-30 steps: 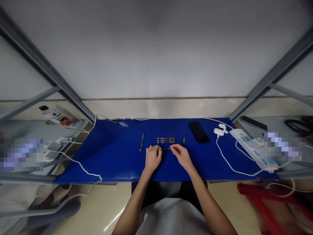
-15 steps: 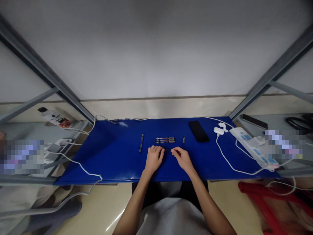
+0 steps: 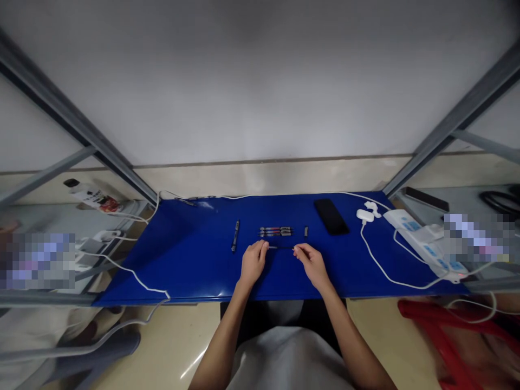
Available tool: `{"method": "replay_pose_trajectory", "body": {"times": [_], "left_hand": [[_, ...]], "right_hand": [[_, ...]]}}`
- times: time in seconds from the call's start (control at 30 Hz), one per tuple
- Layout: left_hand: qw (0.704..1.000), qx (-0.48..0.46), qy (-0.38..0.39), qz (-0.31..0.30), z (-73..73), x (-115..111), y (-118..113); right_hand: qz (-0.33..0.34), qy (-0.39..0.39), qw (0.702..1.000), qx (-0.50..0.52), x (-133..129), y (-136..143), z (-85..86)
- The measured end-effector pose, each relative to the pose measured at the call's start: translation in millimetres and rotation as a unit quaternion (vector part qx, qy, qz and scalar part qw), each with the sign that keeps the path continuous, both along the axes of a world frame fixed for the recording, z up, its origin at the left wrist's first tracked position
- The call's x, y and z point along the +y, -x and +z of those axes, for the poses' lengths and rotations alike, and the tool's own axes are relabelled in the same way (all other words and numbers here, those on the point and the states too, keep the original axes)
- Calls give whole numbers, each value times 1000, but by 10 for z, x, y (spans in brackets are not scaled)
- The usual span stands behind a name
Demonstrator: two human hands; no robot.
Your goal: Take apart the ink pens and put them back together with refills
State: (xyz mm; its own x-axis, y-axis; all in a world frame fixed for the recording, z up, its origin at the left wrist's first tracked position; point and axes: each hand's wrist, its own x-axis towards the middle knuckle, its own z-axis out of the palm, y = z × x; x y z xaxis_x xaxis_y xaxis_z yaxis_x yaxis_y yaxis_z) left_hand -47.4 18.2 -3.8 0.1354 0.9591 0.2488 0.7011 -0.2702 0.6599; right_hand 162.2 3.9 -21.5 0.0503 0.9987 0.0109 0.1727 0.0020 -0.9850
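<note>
My left hand (image 3: 254, 262) and my right hand (image 3: 311, 264) are closed in pinches just above the near half of the blue desk. Between them stretches a thin pen refill (image 3: 281, 248), pale toward the left and dark toward the right, each hand gripping one end. Beyond the hands, several pens (image 3: 276, 231) lie side by side in a compact row. Left of that row lies a single dark pen (image 3: 235, 235), pointing away from me. A short dark pen cap (image 3: 306, 231) rests to the right of the row.
A black phone (image 3: 331, 216) lies at the back right of the blue desk (image 3: 182, 260). Beside it are a white earbud case (image 3: 365, 215) on a cable and a white power strip (image 3: 424, 245). White cables cross the left edge. A bottle (image 3: 93, 195) stands on the left neighbouring desk.
My right hand has moved slightly right, away from my left, so more of the refill shows between them. The pens, cap and phone stay in place.
</note>
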Motion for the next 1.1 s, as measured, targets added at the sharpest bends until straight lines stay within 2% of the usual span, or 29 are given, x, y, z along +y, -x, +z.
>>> {"method": "replay_pose_trajectory", "body": {"times": [0.17, 0.33, 0.57, 0.8, 1.1], "left_hand": [[1000, -19, 13, -11, 40, -8, -6], [1000, 24, 2, -3, 37, -6, -25], [999, 33, -3, -8, 29, -1, -20], [1000, 29, -6, 3, 4, 5, -19], [997, 76, -17, -4, -10, 11, -30]], "right_hand": [[-1, -1, 1000, -7, 12, -2, -2], [25, -7, 999, -19, 7, -4, 39], [32, -3, 999, -29, -21, 35, 127], [29, -31, 998, -35, -7, 23, 92], [14, -13, 999, -36, -16, 29, 99]]}}
